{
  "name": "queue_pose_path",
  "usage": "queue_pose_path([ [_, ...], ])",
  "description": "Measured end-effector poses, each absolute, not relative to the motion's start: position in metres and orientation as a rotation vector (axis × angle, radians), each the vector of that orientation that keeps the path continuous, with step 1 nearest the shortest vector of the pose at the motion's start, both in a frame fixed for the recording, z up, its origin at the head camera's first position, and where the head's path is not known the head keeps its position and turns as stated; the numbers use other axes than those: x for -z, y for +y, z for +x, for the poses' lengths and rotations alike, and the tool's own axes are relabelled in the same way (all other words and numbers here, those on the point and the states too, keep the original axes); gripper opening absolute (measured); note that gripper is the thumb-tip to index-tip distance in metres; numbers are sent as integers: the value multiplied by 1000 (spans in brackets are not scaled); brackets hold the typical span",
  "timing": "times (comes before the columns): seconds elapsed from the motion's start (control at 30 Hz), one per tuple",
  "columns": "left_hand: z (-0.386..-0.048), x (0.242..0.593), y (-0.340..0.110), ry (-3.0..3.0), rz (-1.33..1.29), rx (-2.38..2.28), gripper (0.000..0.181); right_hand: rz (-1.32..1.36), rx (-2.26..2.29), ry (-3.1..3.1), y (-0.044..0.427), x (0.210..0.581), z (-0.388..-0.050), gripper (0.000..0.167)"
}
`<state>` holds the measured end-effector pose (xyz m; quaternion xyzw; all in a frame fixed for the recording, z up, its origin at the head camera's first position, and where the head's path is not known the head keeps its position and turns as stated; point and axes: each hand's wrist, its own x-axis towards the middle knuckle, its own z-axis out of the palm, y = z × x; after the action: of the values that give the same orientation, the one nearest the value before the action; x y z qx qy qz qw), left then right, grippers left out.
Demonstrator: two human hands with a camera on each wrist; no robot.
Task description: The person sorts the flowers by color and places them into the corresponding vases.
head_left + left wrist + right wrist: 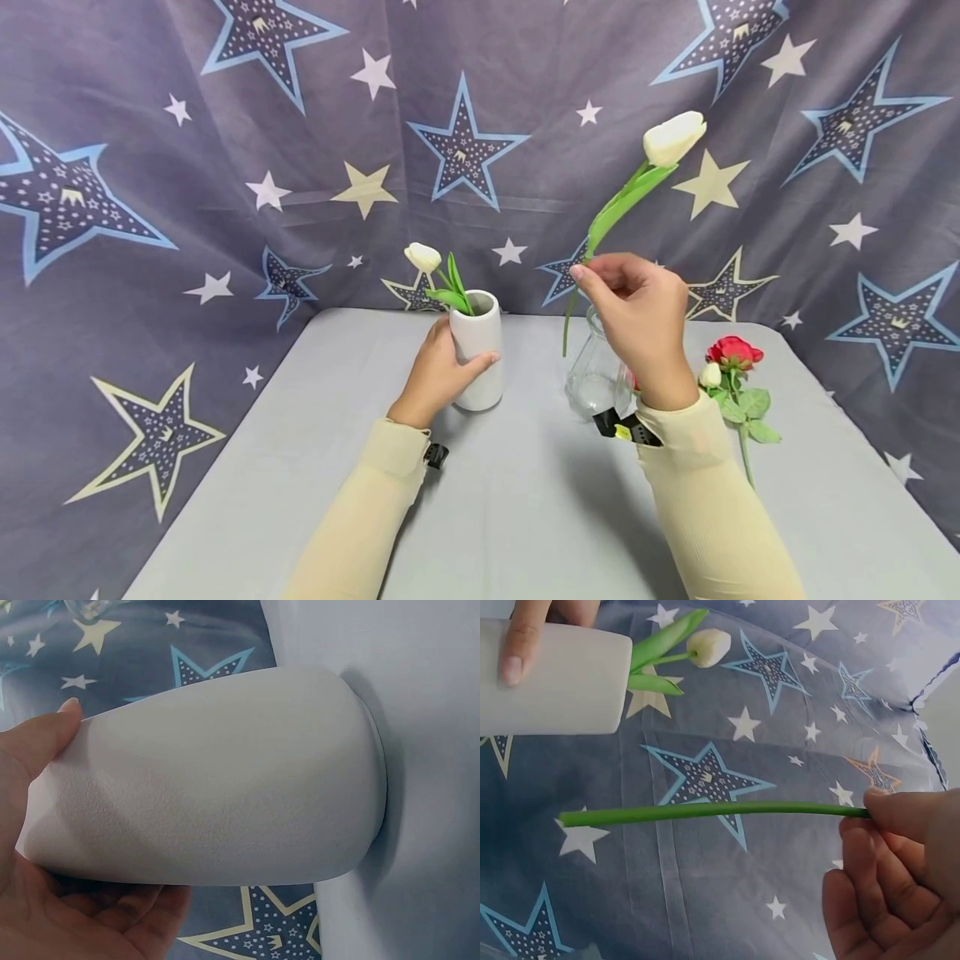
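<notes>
A white vase [480, 367] stands upright on the table, and my left hand [441, 371] grips it from the left side. In the left wrist view the thumb lies on one side of the vase [225, 772] and the fingers on the other. One white tulip [423, 257] with green leaves leans out of its mouth to the left. My right hand [641, 321] pinches the stem of a second white tulip [673, 139] between thumb and fingers, bloom up, right of the vase. The bare lower stem [705, 813] hangs below the pinch.
Behind my right wrist stands a clear glass vase [592, 387], partly hidden. A red rose [735, 353] with leaves and a small white bud [710, 375] lies at the table's right. A star-patterned cloth [465, 158] hangs behind the grey table [510, 517].
</notes>
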<state>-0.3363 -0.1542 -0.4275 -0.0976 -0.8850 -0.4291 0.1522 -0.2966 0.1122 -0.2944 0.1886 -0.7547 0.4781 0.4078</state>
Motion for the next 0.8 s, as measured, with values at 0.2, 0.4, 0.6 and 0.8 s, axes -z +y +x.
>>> queue_pose_path([
  [0.2,-336,427,-155,-2535,-286,1239,94,523,-1228,-1843,100,294,-302,18],
  [0.4,-336,428,-154,-2540,-282,1246,93,518,-1257,-1794,92,291,-305,18],
  [0.6,-337,427,-154,-2543,-288,1223,94,521,-1291,-1742,82,281,-302,15],
  [0.8,-336,427,-155,-2542,-284,1225,93,465,-1384,-1722,70,271,-288,14],
])
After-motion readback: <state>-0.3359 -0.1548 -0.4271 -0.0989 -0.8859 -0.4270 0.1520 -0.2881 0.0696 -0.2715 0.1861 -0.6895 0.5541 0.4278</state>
